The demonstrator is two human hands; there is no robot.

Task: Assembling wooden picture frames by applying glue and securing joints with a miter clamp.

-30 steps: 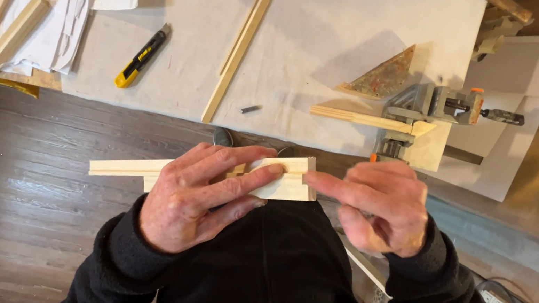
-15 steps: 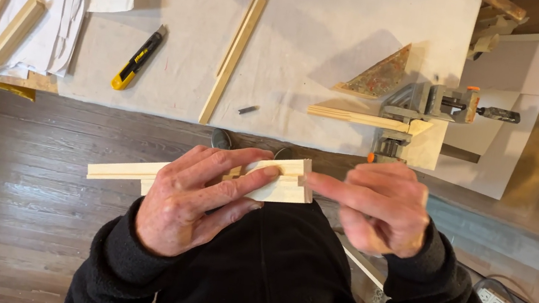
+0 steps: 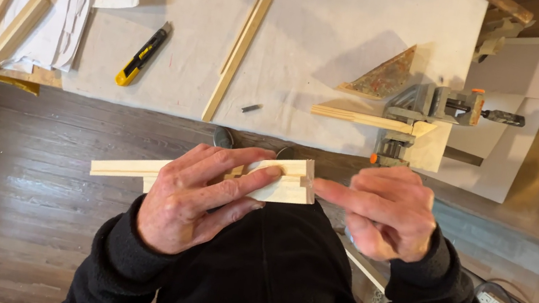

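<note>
Head view. Left hand (image 3: 196, 197) wrapped over two wood strips (image 3: 279, 181) held side by side, fingers (image 3: 237, 183) clenched across them, strips level over lap and dark floor (image 3: 9, 206). Right hand (image 3: 387, 214) just beside strips' cut end, forefinger touching that end, other fingers curled in, grasping nothing visible. Beyond fingers, on counter (image 3: 328, 33): loose strip (image 3: 237, 55), yellow knife (image 3: 142, 55) farther left, corner clamp (image 3: 430, 107) gripping another strip up right, beside a triangle block (image 3: 381, 79). More strips on white cloth (image 3: 57, 9) at far left.
</note>
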